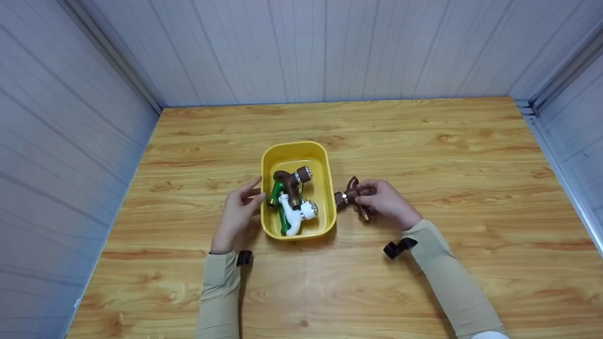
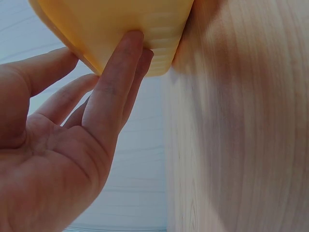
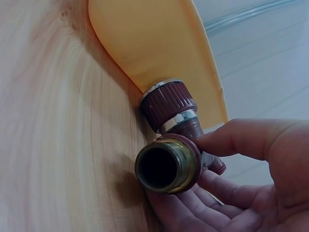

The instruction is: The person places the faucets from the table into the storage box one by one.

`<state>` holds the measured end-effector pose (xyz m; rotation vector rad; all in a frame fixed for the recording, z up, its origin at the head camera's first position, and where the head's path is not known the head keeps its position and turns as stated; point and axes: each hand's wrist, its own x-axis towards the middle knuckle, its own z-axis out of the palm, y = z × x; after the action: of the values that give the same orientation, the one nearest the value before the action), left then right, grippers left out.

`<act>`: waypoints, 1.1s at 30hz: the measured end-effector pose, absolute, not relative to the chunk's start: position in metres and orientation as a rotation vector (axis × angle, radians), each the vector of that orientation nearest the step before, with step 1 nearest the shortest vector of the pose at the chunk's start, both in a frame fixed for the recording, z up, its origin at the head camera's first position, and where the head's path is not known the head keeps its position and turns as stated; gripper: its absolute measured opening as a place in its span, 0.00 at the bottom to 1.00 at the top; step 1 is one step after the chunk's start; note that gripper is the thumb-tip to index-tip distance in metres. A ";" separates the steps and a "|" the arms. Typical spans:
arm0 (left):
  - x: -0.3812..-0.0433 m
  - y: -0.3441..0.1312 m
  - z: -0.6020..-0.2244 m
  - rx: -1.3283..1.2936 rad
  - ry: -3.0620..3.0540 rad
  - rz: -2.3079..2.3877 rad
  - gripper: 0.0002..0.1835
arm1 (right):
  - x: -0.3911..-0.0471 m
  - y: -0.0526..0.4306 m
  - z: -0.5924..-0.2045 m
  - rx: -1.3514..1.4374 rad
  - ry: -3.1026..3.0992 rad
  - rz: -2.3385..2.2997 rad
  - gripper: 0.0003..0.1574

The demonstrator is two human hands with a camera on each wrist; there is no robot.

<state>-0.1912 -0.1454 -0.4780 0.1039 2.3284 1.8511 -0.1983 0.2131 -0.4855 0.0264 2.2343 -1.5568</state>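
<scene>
A yellow plastic bin [image 1: 331,188] stands on the wooden table. In it lie a brown tap [image 1: 286,182], a white tap [image 1: 293,214] and green tap parts [image 1: 277,189], partly hidden beneath the others. My left hand [image 1: 237,213] is at the bin's left side, its extended fingers [image 2: 114,82] touching the outer wall. Just right of the bin, my right hand [image 1: 384,200] pinches a second brown tap [image 3: 169,164] between thumb and fingers. The ribbed knob [image 3: 167,104] of this tap points at the bin's right wall, and its threaded brass end faces the right wrist camera.
The wood-grain table [image 1: 424,141] extends around the bin on every side. Pale panelled walls [image 1: 301,52] enclose it at the back, left and right. A black wrist strap piece [image 1: 399,247] sits on the right sleeve, and another [image 1: 244,257] on the left.
</scene>
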 end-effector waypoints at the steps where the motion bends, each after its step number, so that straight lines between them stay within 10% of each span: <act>1: -0.191 -0.145 -0.478 0.099 2.326 1.854 0.26 | -0.199 0.214 -0.486 0.038 2.212 -1.566 0.23; 33: -0.191 -0.144 -0.477 0.039 2.277 1.857 0.27 | -0.188 0.240 -0.482 0.019 2.201 -1.678 0.26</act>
<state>-0.1908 -0.1442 -0.4766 0.0390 2.2768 1.8569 -0.1884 0.2397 -0.4820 0.0195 2.2005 -1.6778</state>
